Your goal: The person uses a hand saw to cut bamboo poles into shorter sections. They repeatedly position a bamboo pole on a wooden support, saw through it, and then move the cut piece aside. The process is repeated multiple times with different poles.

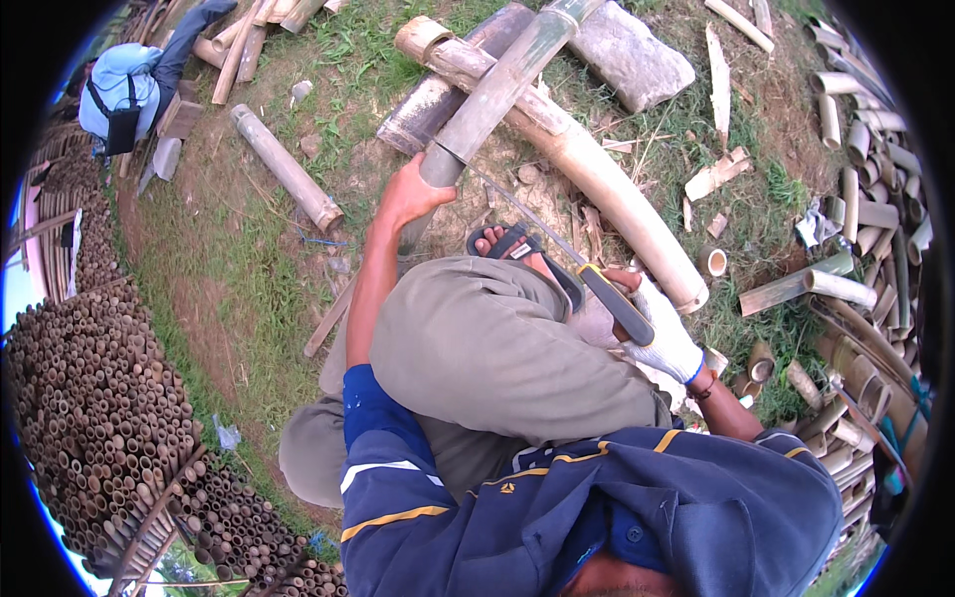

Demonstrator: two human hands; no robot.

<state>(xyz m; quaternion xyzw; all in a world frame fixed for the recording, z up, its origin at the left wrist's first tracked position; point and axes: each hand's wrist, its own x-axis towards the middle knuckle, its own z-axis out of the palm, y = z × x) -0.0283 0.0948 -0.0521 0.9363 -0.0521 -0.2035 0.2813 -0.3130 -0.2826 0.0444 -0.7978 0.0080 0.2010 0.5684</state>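
A greenish-grey bamboo pole (502,99) slants across in front of me, resting over other bamboo pieces. My bare left hand (410,189) is wrapped round its near part, just below a dark line across the pole. My right hand (662,328), in a white glove, is closed on the yellow and black handle of a hand saw (615,303). The thin saw blade runs up and left from the handle, and its far end touches the pole at the dark line. My bent knee and a sandalled foot (507,242) are close beneath the blade.
A thick pale bamboo length (622,194) lies crosswise under the pole. A flat grey stone (632,58) sits behind. Cut bamboo pieces (875,214) heap at the right, and stacked bamboo tubes (90,398) fill the left. Another person (124,95) in light blue is at the far left.
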